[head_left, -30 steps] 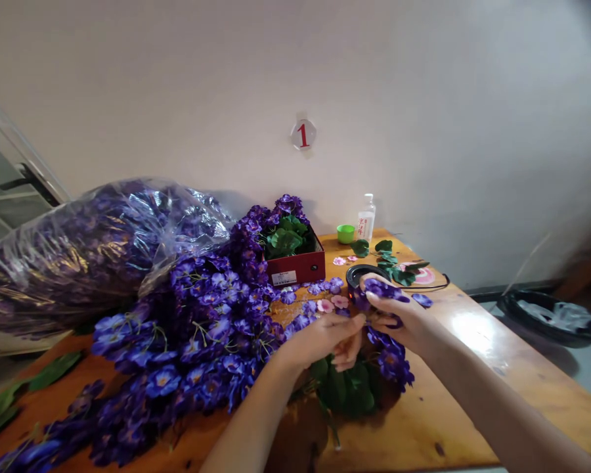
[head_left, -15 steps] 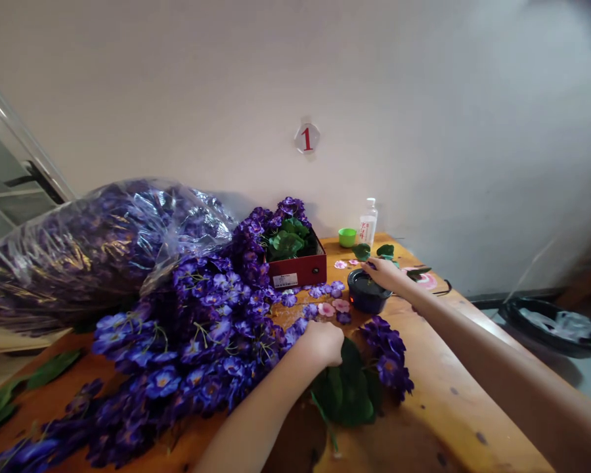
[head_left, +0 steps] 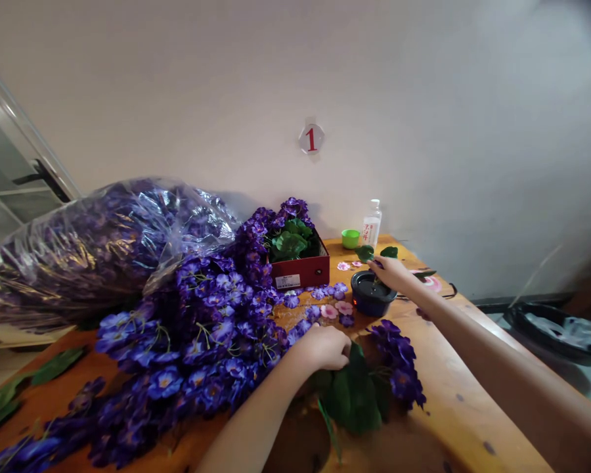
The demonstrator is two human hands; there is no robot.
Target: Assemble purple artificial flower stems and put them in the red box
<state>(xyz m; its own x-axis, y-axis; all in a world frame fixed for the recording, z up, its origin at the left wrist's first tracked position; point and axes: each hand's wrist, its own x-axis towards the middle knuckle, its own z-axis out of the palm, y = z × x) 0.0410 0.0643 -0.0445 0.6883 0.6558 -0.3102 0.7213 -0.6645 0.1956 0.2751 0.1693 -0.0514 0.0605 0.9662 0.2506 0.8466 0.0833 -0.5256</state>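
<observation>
My left hand is closed at the near side of the table, at the top of a spray of large green leaves. A cluster of dark purple artificial flowers lies just right of these leaves. Above a small dark pot with an orange light on its side, my right hand pinches a thin stem. Green leaves stick out beyond its fingers, and the stem's lower end hangs toward the dark contents of the pot. My fingers hide part of both stems.
A large heap of purple flowers covers the left side, beside a stuffed clear plastic bag. Behind stand a red box of flowers, a green cup and a bottle. Loose petals lie near the pot. A black bin is right.
The view has shifted slightly. My right hand's fingertips have risen a little off the pot, showing more of its inside. My left hand has turned slightly over the green leaves, still closed.
</observation>
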